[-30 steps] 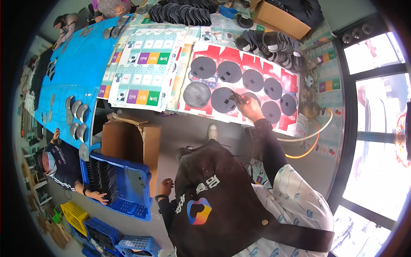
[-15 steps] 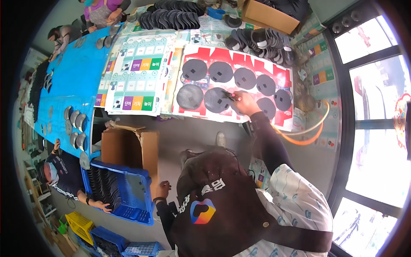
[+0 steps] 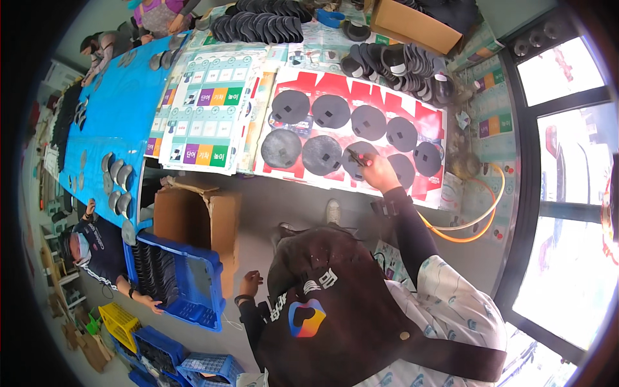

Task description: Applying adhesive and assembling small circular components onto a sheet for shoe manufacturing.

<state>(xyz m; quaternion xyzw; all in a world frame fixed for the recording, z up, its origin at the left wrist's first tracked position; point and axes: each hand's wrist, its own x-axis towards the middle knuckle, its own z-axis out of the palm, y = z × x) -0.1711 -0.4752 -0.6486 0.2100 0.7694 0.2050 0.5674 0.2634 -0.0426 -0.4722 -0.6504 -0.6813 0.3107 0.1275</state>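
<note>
Just now the right hand (image 3: 380,173) reaches over the desk, its grip clamped on a small dark tool (image 3: 354,155) with a reddish spot near the fingers; its exact kind is too small to tell. The tool is at the third dark disc (image 3: 351,169) from the left in the near row, and whether it touches the surface cannot be told. That disc lies flat on a red-and-white sheet (image 3: 422,188), partly hidden by the hand. Four discs make up the near row and five the far one, several bearing a small dark square. The leftmost near disc (image 3: 281,149) looks paler and mottled.

The left hand (image 3: 251,282) hangs beside the dark apron (image 3: 348,303), its grip slack, fingers bent and a little apart, well away from the discs.

Left of the sheet sits a stack of printed sheets (image 3: 205,133), and beyond that a blue surface (image 3: 116,122) with curved grey pieces (image 3: 120,173) on it. Behind the discs, dark curved pieces (image 3: 403,68) stand in rows near an open cardboard box (image 3: 416,27). Lower left, a co-worker's hand (image 3: 149,304) is at a blue crate (image 3: 205,317) holding dark pieces.
</note>
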